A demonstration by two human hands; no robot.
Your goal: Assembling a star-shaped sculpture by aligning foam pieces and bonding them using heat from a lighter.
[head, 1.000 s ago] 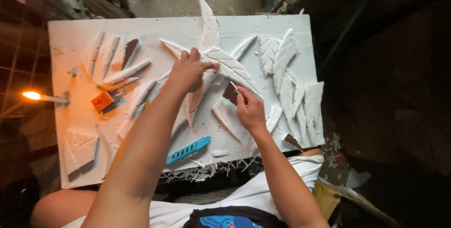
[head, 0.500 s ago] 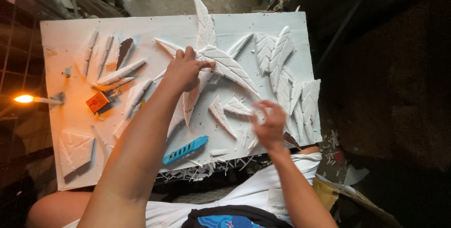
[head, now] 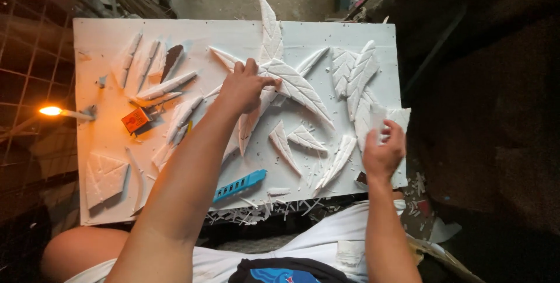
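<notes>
My left hand [head: 244,88] presses flat on a star-like cluster of white carved foam leaves [head: 291,81] in the middle of a white board [head: 233,38]. My right hand [head: 383,153] is at the board's right edge, its fingers closed on a white leaf-shaped foam piece [head: 378,118] from the stack of carved leaves [head: 356,81] there. A small dark piece [head: 361,178] lies just below this hand; what it is I cannot tell.
A blue cutter [head: 239,185] lies near the front edge among foam shavings [head: 262,213]. More carved leaves [head: 157,87], an orange box [head: 135,119] and a lit flame [head: 51,111] sit at the left. Two loose leaves [head: 294,140] lie mid-board.
My right hand has moved from the middle of the board out to the right edge and taken hold of a foam leaf. My left hand has stayed on the cluster.
</notes>
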